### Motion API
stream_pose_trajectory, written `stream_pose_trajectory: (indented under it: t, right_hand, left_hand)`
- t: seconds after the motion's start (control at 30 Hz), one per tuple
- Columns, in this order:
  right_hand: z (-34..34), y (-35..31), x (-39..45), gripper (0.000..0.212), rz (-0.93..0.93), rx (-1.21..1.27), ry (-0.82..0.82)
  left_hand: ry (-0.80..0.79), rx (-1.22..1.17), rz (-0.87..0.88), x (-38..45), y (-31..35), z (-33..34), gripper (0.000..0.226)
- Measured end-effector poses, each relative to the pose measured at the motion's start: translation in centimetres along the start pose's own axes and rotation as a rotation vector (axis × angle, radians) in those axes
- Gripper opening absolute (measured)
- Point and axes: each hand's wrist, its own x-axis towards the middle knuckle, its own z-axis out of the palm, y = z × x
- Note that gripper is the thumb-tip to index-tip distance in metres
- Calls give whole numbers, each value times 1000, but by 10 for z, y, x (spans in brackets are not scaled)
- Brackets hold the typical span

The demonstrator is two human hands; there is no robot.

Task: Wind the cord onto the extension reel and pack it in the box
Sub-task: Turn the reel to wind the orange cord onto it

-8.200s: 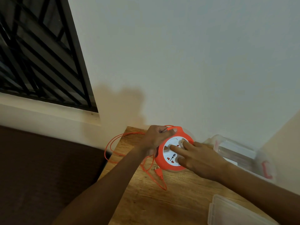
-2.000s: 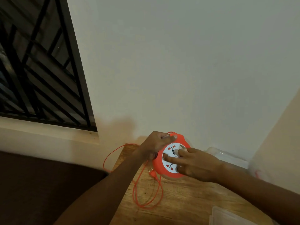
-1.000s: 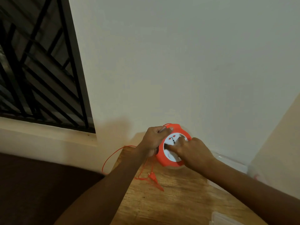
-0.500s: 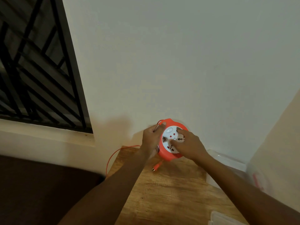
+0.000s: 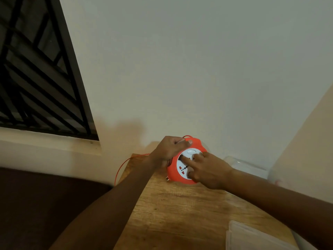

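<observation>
**Reel under both hands, loose cord off to the left**

I had the extension reel [image 5: 186, 164] lying flat on the wooden table [image 5: 180, 213], its white socket face turned up and set close against the wall. My left hand [image 5: 168, 149] curled over the reel's upper left rim, gripping the orange body, with the thumb lying along the top edge. My right hand [image 5: 209, 170] lay on the socket face from the right, its fingers [image 5: 186, 160] stretched out and pressing into the white disc; I could not tell whether a fingertip sat in a recess there.

The cord [image 5: 126, 164] was what the next move hung on. What showed of it ran from under my left hand toward the table's left edge and dropped over it in a thin orange curve, so the slack lay to the left of the reel, on my left hand's side. A small loop also peeked above the reel's top rim. I judged the winding nearly done, with the right hand placed to turn the disc and the left to steady the body and guide the cord in.

The clear box [image 5: 246, 166] stood just right of the reel, nearer my right hand, and its lid [image 5: 252, 237] lay at the table's near right corner.
</observation>
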Motion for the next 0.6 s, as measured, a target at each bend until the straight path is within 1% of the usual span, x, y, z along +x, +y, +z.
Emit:
stream_pose_trajectory:
  t: [0.1,0.27,0.4,0.53,0.6]
  right_hand:
    - [-4,-11,5,40,35,-17,-45]
    - [-16,-26,13,43,107,-82,-75]
    - [-25,-26,20,44,120,-66,-51]
    - [-28,-24,24,48,109,-31,-37]
    - [-29,-23,24,51,132,-29,-25]
  left_hand:
    - [-12,106,3,-3,7,-2,33]
    - [-55,297,30,1,19,-10,43]
    - [-102,317,0,2,26,-17,40]
    - [-135,359,13,2,23,-26,44]
    - [-123,321,26,1,18,-29,46]
